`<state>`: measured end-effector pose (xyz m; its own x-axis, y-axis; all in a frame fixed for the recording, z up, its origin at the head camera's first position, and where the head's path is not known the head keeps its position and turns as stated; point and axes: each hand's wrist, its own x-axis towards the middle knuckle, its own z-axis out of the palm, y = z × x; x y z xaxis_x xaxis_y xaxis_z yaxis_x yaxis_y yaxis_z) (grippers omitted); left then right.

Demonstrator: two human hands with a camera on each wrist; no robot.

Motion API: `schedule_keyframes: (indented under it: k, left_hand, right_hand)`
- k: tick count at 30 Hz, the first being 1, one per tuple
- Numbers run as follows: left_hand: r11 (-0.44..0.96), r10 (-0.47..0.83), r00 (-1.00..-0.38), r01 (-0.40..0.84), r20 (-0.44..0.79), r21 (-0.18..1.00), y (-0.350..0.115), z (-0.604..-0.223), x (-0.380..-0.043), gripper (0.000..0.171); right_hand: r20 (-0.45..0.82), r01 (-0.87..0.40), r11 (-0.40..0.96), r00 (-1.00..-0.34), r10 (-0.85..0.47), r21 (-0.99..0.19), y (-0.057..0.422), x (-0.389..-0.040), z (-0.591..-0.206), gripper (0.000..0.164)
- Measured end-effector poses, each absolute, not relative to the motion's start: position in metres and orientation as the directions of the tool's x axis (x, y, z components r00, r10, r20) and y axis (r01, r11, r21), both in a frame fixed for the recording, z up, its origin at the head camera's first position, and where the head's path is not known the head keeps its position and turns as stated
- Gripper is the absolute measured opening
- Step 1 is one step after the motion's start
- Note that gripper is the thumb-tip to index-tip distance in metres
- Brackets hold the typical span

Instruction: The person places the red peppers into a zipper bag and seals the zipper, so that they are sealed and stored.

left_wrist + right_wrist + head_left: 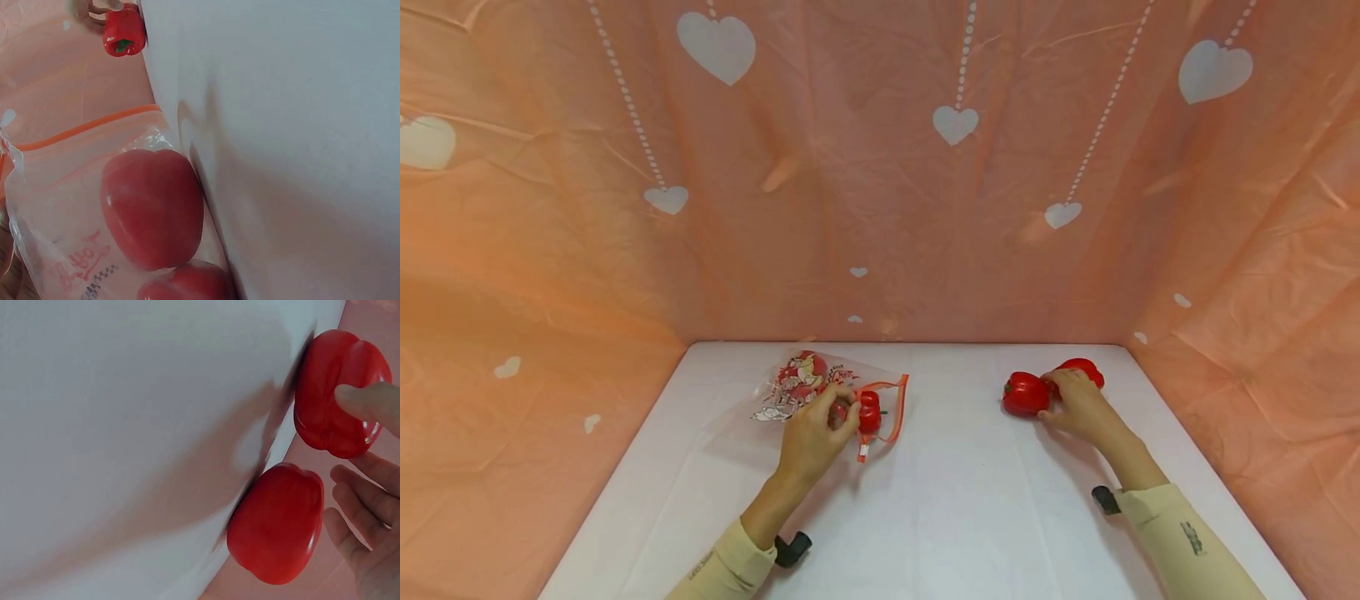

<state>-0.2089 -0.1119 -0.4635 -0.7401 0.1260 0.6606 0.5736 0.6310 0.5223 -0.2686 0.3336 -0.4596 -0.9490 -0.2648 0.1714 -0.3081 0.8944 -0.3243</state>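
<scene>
A clear plastic bag [737, 421] with an orange zip edge [904, 400] and printed pictures lies on the left of the table. My left hand [814, 429] pinches the bag near its opening between thumb and forefinger. Red bell peppers show through the plastic, one [869, 412] close to the opening with its stem outward. On the right, my right hand [1081, 406] grips another red bell pepper [1026, 395], its thumb [365, 403] pressed on the near side and fingers behind. One more red bell pepper [1086, 371] sits beside those fingers, partly hidden by the hand.
The white table [955, 492] ends at a back edge against an orange curtain [895, 208] printed with hearts, which also rises at both sides. A black wrist mount [793, 550] sticks out from each sleeve.
</scene>
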Motion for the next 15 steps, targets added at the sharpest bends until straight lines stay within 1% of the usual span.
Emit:
schedule_keyframes:
  k: [7,11,15]
  left_hand:
    - [0.633,0.118,-0.751,0.561,0.649,0.534,-0.112,-0.463,-0.208,0.018]
    - [0.638,0.116,-0.758,0.552,0.641,0.537,-0.111,-0.463,-0.207,0.018]
    - [0.638,0.116,-0.76,0.55,0.639,0.539,-0.111,-0.463,-0.207,0.018]
  right_hand:
    - [0.116,-0.285,0.85,-0.958,-0.261,-0.443,0.33,-0.267,-0.463,0.062]
    - [0.114,-0.282,0.817,-0.959,-0.261,-0.503,0.328,-0.268,-0.468,0.062]
    - [0.131,-0.291,0.792,-0.956,-0.263,-0.537,0.324,-0.268,-0.471,0.063]
